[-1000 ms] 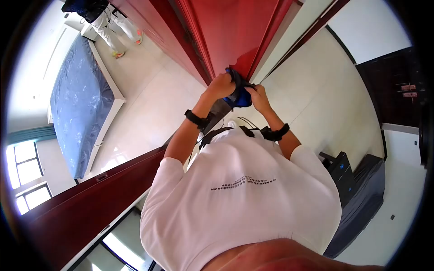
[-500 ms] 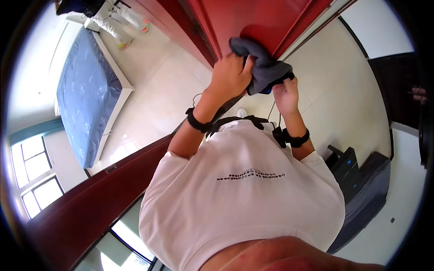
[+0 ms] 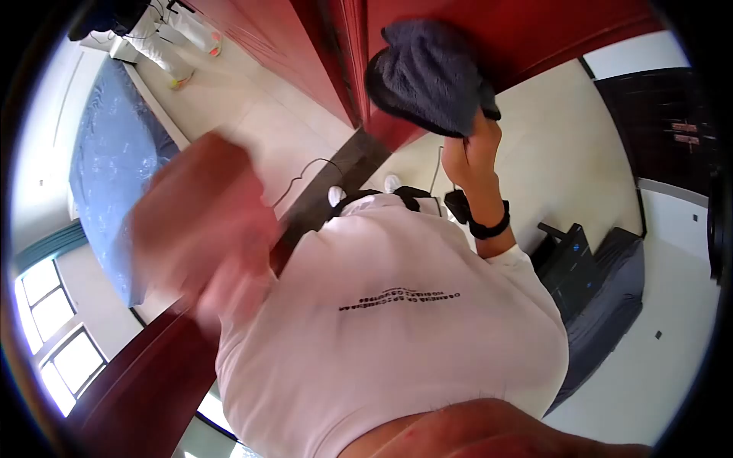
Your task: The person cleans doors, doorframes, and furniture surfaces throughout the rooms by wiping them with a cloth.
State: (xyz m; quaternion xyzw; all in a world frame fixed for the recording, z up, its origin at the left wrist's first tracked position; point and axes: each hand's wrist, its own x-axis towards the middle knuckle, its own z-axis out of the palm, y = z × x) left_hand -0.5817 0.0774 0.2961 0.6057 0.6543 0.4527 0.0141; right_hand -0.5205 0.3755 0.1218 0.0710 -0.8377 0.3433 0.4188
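A dark grey fluffy cloth (image 3: 431, 76) with a black edge hangs from my right hand (image 3: 475, 149), whose fingers are pinched on its lower right corner. The cloth lies over or close against the red door (image 3: 550, 34); whether it presses on the surface is hard to tell. My left hand (image 3: 200, 202) is a motion-smeared shape on the left, away from the cloth, and its fingers cannot be made out.
A dark red door frame (image 3: 336, 61) stands beside the door, above a dark threshold strip (image 3: 359, 160). Left are a blue-covered mattress (image 3: 107, 168) and a person's white-clad legs (image 3: 156, 53). A black item (image 3: 561, 259) stands at right.
My left hand has let go of the cloth and swung left, towards my shoulder. The cloth, bunched before, is now spread out in my right hand. The view of the door has shifted.
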